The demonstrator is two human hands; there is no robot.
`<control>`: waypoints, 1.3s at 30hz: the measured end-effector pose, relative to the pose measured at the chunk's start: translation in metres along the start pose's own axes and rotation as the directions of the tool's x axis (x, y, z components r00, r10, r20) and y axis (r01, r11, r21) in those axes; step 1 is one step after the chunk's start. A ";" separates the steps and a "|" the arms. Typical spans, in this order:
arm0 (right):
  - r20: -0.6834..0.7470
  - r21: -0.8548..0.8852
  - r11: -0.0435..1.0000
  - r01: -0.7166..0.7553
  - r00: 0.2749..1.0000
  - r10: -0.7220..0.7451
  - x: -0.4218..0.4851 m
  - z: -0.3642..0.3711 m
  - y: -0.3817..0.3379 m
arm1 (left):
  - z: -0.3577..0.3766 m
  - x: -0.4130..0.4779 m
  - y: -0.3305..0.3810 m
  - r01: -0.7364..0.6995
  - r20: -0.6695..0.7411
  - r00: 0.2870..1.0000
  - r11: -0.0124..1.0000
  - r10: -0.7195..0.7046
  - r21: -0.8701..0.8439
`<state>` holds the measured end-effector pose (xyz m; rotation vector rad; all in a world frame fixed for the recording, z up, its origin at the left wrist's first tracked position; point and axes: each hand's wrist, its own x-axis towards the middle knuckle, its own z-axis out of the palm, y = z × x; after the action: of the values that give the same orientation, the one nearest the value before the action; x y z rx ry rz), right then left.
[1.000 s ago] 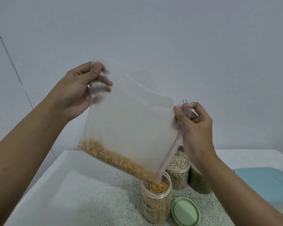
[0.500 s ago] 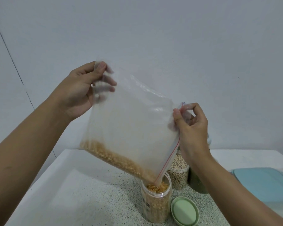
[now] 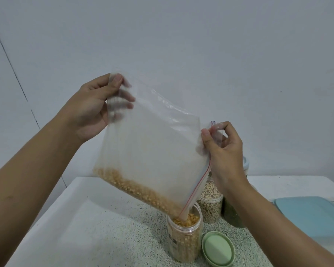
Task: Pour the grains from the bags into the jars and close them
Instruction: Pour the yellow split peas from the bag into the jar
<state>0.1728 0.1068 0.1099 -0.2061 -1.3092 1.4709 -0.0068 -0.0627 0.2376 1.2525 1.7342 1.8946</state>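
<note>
Thin plastic bag, limp, slippery and judged light: my left hand pinches its top corner, my right hand pinches the zip corner above the jar.

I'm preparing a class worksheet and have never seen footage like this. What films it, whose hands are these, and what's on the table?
No machine: a person's bare hands, filmed by a camera worn on the head, looking down. The left hand pinches a top corner of the bag; the right hand, its zip end. The tilted bag tips yellow grains into a jar on the table. A green lid lies beside it. Behind stand a jar of pale beans and a dark green jar; a blue tray lies right.
</note>
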 end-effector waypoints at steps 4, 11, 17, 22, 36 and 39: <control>0.028 0.015 1.000 -0.014 1.000 0.013 0.003 -0.002 -0.001 | 0.002 0.002 0.004 -0.015 0.010 1.000 1.000 0.014 0.014; 0.035 0.073 0.996 -0.053 0.998 0.051 0.006 -0.005 0.002 | 0.006 0.007 0.006 -0.016 0.026 1.000 1.000 0.015 0.027; 0.023 0.092 0.995 -0.049 0.999 0.047 0.007 -0.005 0.005 | 0.006 0.008 0.003 -0.010 0.027 1.000 0.999 0.009 0.033; 0.070 0.072 0.996 -0.048 0.997 0.043 0.010 -0.005 0.006 | 0.007 0.010 0.003 -0.007 0.016 1.000 1.000 0.007 0.026; 0.078 0.048 0.999 -0.016 0.997 0.012 0.011 -0.008 0.008 | 0.007 0.010 0.001 -0.007 0.024 1.000 1.000 0.006 0.026; 0.094 0.033 0.999 -0.020 0.995 0.017 0.011 -0.008 0.008 | 0.005 0.010 0.000 -0.005 0.024 1.000 1.000 0.004 0.025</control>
<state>0.1695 0.1217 0.1062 -0.1286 -1.3592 1.5326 -0.0087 -0.0518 0.2417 1.2837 1.7502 1.8578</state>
